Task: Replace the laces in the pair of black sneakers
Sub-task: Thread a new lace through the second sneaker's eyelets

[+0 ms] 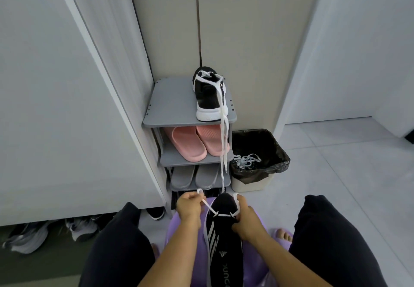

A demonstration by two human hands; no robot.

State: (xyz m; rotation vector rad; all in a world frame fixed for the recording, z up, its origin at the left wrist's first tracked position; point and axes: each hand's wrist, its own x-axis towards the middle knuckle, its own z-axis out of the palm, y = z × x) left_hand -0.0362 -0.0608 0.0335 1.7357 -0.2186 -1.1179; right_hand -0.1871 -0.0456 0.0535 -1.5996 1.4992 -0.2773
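1. The near sneaker (pixel 224 242) lies on a purple stool (pixel 257 262) between the person's knees, opening up.
2. Its long axis runs straight away from the person. The heel is toward the body and the toe points at the shoe rack (pixel 170 107).
3. The new lace (pixel 224 215) is white and flat. It crosses the eyelet row nearest the toe as one bar, and both ends come up and out to the sides.
4. The left hand (pixel 189 208) pinches the left run of the lace, with the end looping out above the fingers.
5. The right hand (pixel 245 220) has its fingers curled on the right run, close against the shoe's side.
6. Handling, as a judgement: the lace is light, limp and likely to twist, so it is best held near the tip for threading. The shoe is light with a soft upper and could roll on the rounded stool, so it should be steadied by the sidewall or sole.
7. The far sneaker (pixel 208 94) sits on the rack's top shelf, heel toward the camera and toe toward the wall.
8. Its hanging lace (pixel 224 143) trails down past the lower shelves and looks untied.
9. A bin (pixel 253 181) just beside the rack holds a loose tangle of pale laces (pixel 246 160), probably the removed ones.
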